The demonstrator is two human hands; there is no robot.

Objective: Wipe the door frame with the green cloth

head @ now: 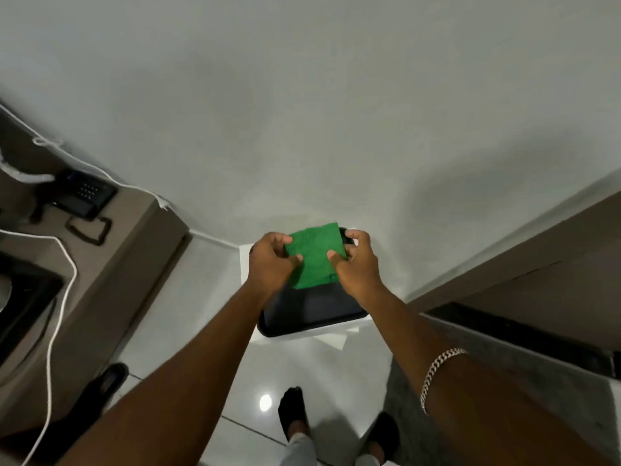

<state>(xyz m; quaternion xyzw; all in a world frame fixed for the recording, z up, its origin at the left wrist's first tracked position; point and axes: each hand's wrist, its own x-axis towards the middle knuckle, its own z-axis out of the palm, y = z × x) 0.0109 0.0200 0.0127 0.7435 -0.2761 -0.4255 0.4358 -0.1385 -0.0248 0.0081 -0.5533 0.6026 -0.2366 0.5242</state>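
plain pale wall [302, 112], glossy tiled floor [336, 375] with a light glare, brown counter [127, 260] at left.

No text, label or number anywhere is sharp enough to read.

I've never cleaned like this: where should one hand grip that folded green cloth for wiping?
Probably flat across its broad face, palm behind. The green cloth is a folded square pinched at its side edges by the left hand and right hand, leaving the middle free.
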